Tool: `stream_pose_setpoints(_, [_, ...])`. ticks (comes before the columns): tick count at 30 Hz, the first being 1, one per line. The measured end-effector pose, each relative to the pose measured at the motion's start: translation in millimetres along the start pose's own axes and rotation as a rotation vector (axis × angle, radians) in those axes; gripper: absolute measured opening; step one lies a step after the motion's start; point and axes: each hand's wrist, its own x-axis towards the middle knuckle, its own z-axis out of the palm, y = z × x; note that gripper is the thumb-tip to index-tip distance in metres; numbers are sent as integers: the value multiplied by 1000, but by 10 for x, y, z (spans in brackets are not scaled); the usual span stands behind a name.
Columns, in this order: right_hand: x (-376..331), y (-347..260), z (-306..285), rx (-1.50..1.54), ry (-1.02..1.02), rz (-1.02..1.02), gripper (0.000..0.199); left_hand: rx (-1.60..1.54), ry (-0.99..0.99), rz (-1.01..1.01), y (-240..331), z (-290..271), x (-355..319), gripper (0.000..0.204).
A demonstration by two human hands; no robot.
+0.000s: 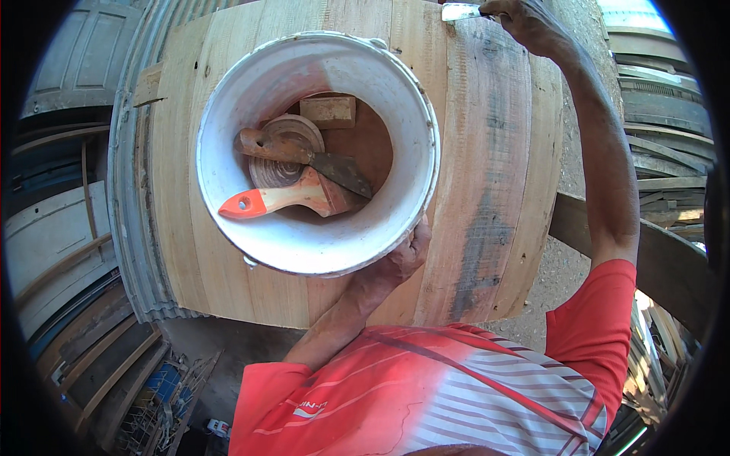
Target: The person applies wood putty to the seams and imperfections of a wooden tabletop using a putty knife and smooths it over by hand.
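A white plastic bucket (318,152) hangs over a large panel of pale wooden planks (487,167), and everything here is placed against that bucket. The person's left hand (401,257) grips the bucket's near rim at its lower right edge, fingers curled closed around the lip, with the forearm running down from there toward the red and white striped shirt (426,387). Inside the bucket, on its reddish-brown stained bottom, lie several tools: a paintbrush with a pale wooden handle and an orange end (281,199) rests nearest the lower left wall, its bristle end pointing toward the middle; a putty knife with a worn wooden handle and a dark blade (312,158) lies across above it, the blade overlapping the brush head; a round coil of sanding material (283,152) sits under both; and a small rectangular wooden block (328,111) lies toward the far wall. Up and to the right of the bucket, well apart from it, the right hand (525,23) is raised at the top edge of the plank panel, closed around the handle of a flat metal scraper (460,11) whose bright blade points left and lies against the wood. To the left of the bucket, beyond the panel's edge, grey panelled doors (61,228) lean stacked together.
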Motion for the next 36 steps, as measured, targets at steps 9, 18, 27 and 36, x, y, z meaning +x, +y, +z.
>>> stream_pose_setpoints(9, [-103, 119, 85, 66, 54, 34, 38, 81, -37, 66, 22, -54, 29, 47])
stream_pose_setpoints(18, [-73, 69, 129, 96, 26, 65, 41, -33, -2, -11, 25, 9, 21, 47])
stream_pose_setpoints(27, [-88, 9, 141, 119, 61, 4, 39, -3, -25, -26, 25, -12, 11, 47])
stream_pose_setpoints(36, [-409, -36, 361, 34, -6, 175, 30, 23, -38, -33, 2, 13, -38, 47])
